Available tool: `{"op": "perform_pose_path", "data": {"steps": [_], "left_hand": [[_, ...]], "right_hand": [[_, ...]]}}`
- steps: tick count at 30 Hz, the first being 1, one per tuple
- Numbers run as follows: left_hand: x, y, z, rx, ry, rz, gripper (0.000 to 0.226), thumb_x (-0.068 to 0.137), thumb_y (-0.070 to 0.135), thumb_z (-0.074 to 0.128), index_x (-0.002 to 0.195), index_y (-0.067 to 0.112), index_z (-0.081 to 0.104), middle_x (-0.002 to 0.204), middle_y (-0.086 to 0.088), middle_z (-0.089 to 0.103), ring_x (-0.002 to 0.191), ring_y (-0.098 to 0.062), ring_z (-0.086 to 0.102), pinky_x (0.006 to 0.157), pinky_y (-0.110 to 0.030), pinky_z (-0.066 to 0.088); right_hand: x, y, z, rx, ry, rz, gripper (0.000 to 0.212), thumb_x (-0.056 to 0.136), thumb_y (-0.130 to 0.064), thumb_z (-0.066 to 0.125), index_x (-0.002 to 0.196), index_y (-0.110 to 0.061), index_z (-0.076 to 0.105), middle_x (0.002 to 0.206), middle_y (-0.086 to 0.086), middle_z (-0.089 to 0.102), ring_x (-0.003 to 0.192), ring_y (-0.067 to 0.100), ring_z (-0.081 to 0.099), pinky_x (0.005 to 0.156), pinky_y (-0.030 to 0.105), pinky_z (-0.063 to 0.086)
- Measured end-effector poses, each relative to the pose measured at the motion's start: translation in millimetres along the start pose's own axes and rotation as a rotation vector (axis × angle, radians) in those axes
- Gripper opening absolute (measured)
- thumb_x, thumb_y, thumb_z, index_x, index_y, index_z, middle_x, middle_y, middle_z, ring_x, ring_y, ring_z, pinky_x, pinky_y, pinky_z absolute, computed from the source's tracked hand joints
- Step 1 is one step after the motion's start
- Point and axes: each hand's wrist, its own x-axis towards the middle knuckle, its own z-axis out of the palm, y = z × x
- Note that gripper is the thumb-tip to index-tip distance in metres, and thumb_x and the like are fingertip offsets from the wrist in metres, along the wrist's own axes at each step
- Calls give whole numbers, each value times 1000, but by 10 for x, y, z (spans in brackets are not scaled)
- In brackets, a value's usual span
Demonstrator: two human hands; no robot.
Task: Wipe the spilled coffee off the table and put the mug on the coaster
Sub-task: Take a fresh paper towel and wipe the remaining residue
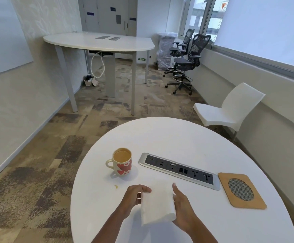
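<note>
A cream mug [122, 163] with red hearts stands upright on the white round table [177, 137], full of milky coffee, handle pointing left. A small yellowish coffee drop [115, 186] lies on the table just in front of the mug. A wooden coaster [241, 192] with a round mesh centre lies at the right. Both hands hold a folded white paper napkin [157, 206] above the near part of the table: my left hand [133, 197] grips its left edge, my right hand [183, 206] its right edge.
A silver power and socket strip [178, 170] is set into the table between mug and coaster. A white plastic chair [230, 107] stands beyond the table at the right. Farther back are a tall white table [98, 42] and two black office chairs [188, 57].
</note>
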Motion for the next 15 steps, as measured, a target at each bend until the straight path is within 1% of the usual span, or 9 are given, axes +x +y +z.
{"op": "perform_pose_path", "data": {"steps": [2,4,5,7,9,10,12,14,15], "left_hand": [[21,-2,-31,34,3,3,27,87,1,46,72,7,68,90,-9,63,81,-24,55,65,-23,46],[53,-7,-72,70,5,5,27,87,1,45,74,8,67,89,-6,62,79,-19,55,61,-19,46],[75,-13,-98,93,4,5,30,88,0,42,73,9,66,89,-5,61,79,-18,55,59,-18,46],[123,-37,-154,158,-3,15,35,91,-2,37,74,12,64,93,-5,60,84,-18,55,60,-16,47],[174,-91,-222,268,38,70,35,90,-5,36,75,14,62,98,-6,60,94,-22,57,69,-19,46],[195,-129,-263,350,95,120,34,89,-6,38,77,15,61,99,-5,60,100,-23,58,75,-20,43],[205,-211,-359,545,267,246,28,89,-6,42,86,14,61,102,-3,61,105,-23,58,83,-18,40],[220,-296,-477,755,450,362,22,86,-6,51,96,8,65,104,-8,66,100,-26,63,88,-27,46],[227,-324,-536,860,514,401,21,82,-6,58,97,4,67,102,-11,69,94,-29,66,86,-32,51]], "right_hand": [[29,50,59,0,-54,10,54,91,-45,40,114,-3,65,123,26,62,112,40,60,94,51,47],[81,80,109,-97,-50,6,36,82,-28,59,104,-1,70,113,24,67,102,39,65,95,52,47],[126,88,108,-167,-14,6,34,80,-16,63,108,2,66,113,26,66,103,40,63,96,52,46],[224,91,110,-317,92,-2,36,84,-3,57,119,8,55,113,27,63,100,39,61,89,48,49],[294,76,117,-383,182,-39,27,91,-1,48,116,7,54,100,20,66,86,33,62,73,39,53],[319,56,132,-423,235,-81,22,93,-3,46,112,4,56,94,17,67,81,30,62,69,36,52],[370,1,175,-594,361,-208,17,95,-7,46,106,0,58,93,16,66,78,27,61,67,36,51],[446,-21,205,-890,498,-346,21,97,-13,44,106,-3,61,96,13,64,85,28,62,75,40,51],[476,-18,222,-1016,548,-405,25,98,-16,42,110,-5,61,98,10,65,94,30,62,82,39,50]]}}
